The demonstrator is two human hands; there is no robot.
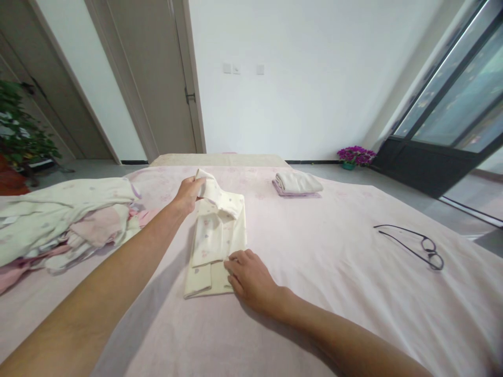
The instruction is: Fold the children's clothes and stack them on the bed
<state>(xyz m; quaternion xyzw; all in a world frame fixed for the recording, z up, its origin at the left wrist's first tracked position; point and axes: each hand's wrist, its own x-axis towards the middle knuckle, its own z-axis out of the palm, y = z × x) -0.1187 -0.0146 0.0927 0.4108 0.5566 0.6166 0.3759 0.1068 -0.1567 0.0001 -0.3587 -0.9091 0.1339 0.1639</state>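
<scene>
A partly folded cream garment (208, 238) with a small scattered print lies in a narrow strip on the bed's pink sheet. At its far end, my left hand (189, 192) pinches a flap of the cloth and lifts it off the layers below. My right hand (249, 277) lies palm down at the garment's near right edge, fingers slightly bent and apart, pressing on the cloth. The fingertips touch the fabric; the underside of this hand is hidden.
A heap of loose clothes (90, 225) lies on the left. Beyond the garment, to the right, sits a small folded stack (297, 184) of white and mauve cloth. Eyeglasses (426, 248) rest on the pink sheet (334, 293) at right. Purple flowers (356, 156) stand on the floor.
</scene>
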